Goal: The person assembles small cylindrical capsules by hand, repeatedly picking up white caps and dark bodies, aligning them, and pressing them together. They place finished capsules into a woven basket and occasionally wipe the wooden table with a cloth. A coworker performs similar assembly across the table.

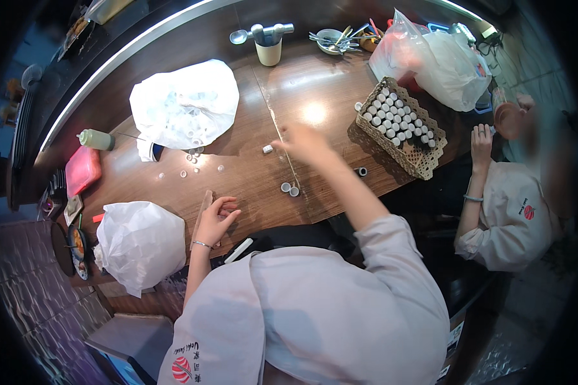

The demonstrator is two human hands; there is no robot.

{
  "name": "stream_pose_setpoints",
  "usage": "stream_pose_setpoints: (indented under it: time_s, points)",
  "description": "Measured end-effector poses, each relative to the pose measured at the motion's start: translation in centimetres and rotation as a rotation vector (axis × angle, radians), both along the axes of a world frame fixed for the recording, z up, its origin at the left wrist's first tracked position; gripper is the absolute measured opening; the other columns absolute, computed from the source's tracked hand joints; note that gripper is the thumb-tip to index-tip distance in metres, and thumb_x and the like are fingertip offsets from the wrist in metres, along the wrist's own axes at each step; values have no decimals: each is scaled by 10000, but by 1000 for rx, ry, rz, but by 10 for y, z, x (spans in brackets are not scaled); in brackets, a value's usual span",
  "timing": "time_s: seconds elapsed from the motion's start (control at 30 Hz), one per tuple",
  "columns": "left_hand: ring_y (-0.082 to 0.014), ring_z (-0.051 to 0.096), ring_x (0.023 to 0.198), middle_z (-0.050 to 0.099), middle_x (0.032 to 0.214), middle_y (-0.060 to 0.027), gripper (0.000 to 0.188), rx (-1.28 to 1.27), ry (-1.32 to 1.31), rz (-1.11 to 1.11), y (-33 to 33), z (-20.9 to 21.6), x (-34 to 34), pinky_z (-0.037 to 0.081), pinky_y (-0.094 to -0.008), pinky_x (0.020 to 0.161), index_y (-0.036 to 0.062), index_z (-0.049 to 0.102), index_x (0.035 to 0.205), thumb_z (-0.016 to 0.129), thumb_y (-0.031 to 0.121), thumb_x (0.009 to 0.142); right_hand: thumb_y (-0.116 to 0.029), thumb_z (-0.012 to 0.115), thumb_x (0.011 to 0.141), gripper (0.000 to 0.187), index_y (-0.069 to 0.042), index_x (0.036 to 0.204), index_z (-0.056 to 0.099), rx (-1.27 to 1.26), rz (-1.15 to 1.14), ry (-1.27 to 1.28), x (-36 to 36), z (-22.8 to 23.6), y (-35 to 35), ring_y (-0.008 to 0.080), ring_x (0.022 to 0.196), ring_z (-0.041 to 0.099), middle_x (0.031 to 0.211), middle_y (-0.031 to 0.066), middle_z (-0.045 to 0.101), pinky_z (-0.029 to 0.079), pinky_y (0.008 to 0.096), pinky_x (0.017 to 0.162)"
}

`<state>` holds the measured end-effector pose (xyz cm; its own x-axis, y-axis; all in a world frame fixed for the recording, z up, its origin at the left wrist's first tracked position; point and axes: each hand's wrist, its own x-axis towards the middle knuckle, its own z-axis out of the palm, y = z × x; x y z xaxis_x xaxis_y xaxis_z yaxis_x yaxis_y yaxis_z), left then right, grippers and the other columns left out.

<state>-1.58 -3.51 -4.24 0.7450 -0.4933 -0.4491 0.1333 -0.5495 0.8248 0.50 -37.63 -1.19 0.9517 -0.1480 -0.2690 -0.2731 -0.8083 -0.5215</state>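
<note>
My right hand point(304, 145) reaches out over the middle of the table, smeared by motion. Just left of its fingertips lies a small white-lidded container point(267, 149). Near the table's front edge is my left hand point(217, 218), empty, with its fingers loosely bent and apart. Between and below the hands stand two small round cups point(289, 189), side by side. Farther right, a small dark-and-white container point(361, 171) lies on its side. Several small clear rings or lids point(183, 173) are scattered left of centre, by the opened white plastic bag point(216, 83) that holds many more.
A woven basket point(425, 168) of white-lidded containers stands at the right. Behind it are plastic bags point(453, 70), a bowl of cutlery point(329, 40) and a utensil cup point(268, 54). A full white bag point(141, 244), pink box point(83, 171) and squeeze bottle point(96, 139) sit left. Another person point(517, 212) sits at right.
</note>
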Motion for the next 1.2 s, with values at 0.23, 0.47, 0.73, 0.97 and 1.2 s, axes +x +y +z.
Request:
stream_pose_setpoints:
  time_s: [0.23,0.47,0.73,0.97,1.2]
  points:
    - [-102,643,887,704,1090,-84,399,-65,-25,64,4,22,-9,541,-254,799,23,619,1231,768,158,887,-310,633,941,352,-29,1144,570,-41,59,98,38,-70,62,345,1011,693,1033,205,703,551,423,885]
    - [-193,670,888,706,1068,-117,359,-10,-215,-366,-72,26,8,547,-328,811,44,668,1144,783,209,847,-252,597,981,374,-36,1286,574,380,-333,-316,-46,-18,-23,321,995,689,1090,215,698,529,421,882]
    - [-316,608,980,617,1046,-101,433,-192,-679,-642,-246,-19,10,508,-417,869,140,688,1184,809,277,791,-349,451,1076,308,-68,1137,563,810,-822,-390,-189,-8,-73,68,761,603,1013,82,725,493,207,626]
    - [-319,576,1065,625,1075,-85,384,-157,-690,-706,-277,-39,2,471,-427,914,157,703,1158,798,276,806,-419,430,1082,335,-104,1135,529,1207,-1097,-478,-246,-2,-41,41,675,491,851,34,642,426,189,581]
    - [-318,629,914,659,964,-143,281,-397,-435,-627,-236,22,-2,498,-402,828,64,613,1097,730,182,870,-233,619,1014,245,-99,1219,608,1084,-800,-474,-208,22,-33,23,826,522,966,-15,621,407,184,651]
